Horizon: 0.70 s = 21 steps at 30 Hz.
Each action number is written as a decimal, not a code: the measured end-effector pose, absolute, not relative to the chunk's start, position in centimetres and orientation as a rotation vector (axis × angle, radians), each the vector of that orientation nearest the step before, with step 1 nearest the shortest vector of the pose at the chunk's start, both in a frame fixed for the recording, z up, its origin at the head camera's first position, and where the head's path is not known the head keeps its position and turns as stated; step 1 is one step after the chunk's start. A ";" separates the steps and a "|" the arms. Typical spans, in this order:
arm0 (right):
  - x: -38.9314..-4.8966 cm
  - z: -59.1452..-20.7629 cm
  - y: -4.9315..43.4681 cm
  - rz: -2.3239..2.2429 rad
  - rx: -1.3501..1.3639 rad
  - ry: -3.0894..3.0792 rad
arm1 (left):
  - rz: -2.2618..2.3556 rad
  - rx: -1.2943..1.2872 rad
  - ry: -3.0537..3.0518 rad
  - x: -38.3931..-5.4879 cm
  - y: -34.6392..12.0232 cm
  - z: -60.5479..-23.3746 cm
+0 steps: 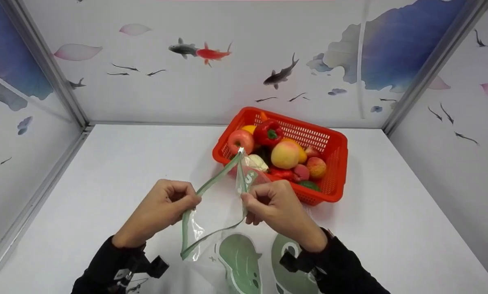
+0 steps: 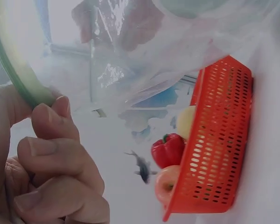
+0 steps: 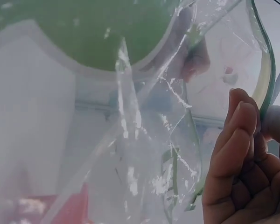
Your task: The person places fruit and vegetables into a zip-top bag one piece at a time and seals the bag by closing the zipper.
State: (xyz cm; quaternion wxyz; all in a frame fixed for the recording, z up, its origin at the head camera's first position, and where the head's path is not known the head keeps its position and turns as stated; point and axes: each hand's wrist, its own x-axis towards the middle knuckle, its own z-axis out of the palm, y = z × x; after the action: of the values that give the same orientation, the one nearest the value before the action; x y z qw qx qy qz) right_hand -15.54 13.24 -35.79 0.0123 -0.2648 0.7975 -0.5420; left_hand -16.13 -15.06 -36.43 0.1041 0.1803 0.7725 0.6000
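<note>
A clear zip bag [image 1: 240, 265] with green cartoon prints and a green-edged mouth hangs between both hands. My left hand [image 1: 158, 212] pinches the left side of its rim between thumb and forefinger. On the opposite rim, my right hand [image 1: 282, 210] has the same sort of pinch. The mouth is spread apart between them, and a white zip slider [image 1: 241, 151] sits at its far corner. In the left wrist view, the green rim [image 2: 18, 77] runs into the fingertips. See-through film [image 3: 130, 140] fills much of the right wrist view.
Behind the bag stands a red plastic basket [image 1: 338, 163] of fruit and vegetables. It holds a red bell pepper [image 1: 268, 132], an apple [image 1: 240, 141], a peach [image 1: 285, 155] and several others. The white table [image 1: 125, 155] meets printed wall panels [image 1: 227, 90] on three sides.
</note>
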 end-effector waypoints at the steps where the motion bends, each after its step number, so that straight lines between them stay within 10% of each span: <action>1: -15.5 -35.7 13.2 -1.708 -0.832 2.481 | 1.789 0.520 2.289 -16.0 -15.3 -35.9; 21: -14.2 -34.6 10.4 -1.974 -1.229 2.224 | 1.752 1.019 2.944 -12.6 -17.1 -26.5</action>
State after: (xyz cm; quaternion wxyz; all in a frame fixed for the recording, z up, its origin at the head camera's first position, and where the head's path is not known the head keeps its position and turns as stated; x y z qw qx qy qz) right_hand -14.18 10.38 -34.64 -0.0380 -0.3817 0.6907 -0.6130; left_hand -12.59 -17.10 -26.48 -0.2144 0.2784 0.8046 0.4787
